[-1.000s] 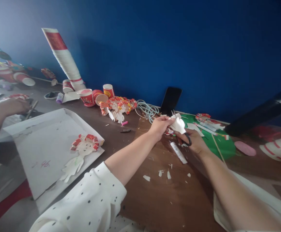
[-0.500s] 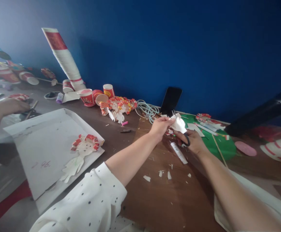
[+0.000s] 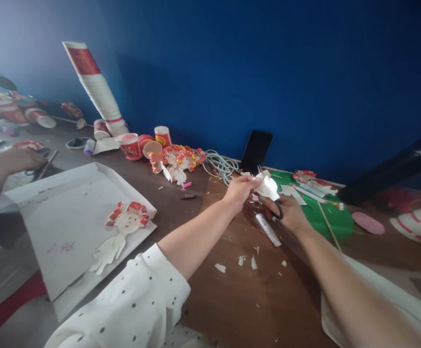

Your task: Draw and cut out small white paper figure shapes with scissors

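A small white paper cutout (image 3: 268, 184) is pinched in my left hand (image 3: 239, 191), held above the brown table. My right hand (image 3: 290, 212) is closed round a pair of scissors (image 3: 279, 209) with dark handles. Their tips poke up behind the paper, and the rest of the blades is hidden. Beneath my hands lies a white tube (image 3: 268, 229). Paper scraps (image 3: 254, 262) are scattered nearer to me. To the left, a paper doll (image 3: 118, 237) with red-and-white curled hair lies on a white sheet (image 3: 65, 208).
A phone (image 3: 256, 150) leans on the blue wall beside a coiled pale cable (image 3: 221, 163). Red paper cups (image 3: 129, 146) and a tall leaning cup stack (image 3: 101, 89) stand behind. Green paper (image 3: 335, 220) lies on the right. Another person's hand (image 3: 23, 158) is at far left.
Both of my hands and the paper stay almost in place. The other person's hand at the far left has shifted slightly.
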A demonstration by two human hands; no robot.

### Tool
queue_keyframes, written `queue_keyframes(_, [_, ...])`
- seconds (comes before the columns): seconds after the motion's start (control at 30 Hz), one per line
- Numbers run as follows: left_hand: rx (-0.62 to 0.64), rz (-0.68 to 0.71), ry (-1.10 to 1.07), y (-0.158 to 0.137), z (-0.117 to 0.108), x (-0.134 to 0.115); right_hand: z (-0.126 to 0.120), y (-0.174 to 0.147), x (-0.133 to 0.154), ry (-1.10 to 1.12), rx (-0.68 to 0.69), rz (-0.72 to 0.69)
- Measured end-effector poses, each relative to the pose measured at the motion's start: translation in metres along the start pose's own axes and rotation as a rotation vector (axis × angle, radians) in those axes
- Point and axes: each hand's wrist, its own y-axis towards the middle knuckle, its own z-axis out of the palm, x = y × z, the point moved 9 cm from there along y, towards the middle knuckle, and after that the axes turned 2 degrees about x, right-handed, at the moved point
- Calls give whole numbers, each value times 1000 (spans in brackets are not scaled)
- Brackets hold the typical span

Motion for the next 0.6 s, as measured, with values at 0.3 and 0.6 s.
queue_keyframes(0.3, [33,19,-23,4,1,0,-2,0,7,4,-1,-33])
queue_keyframes(0.6, [52,40,-67,3,3,0,-4,3,4,-31,2,-53])
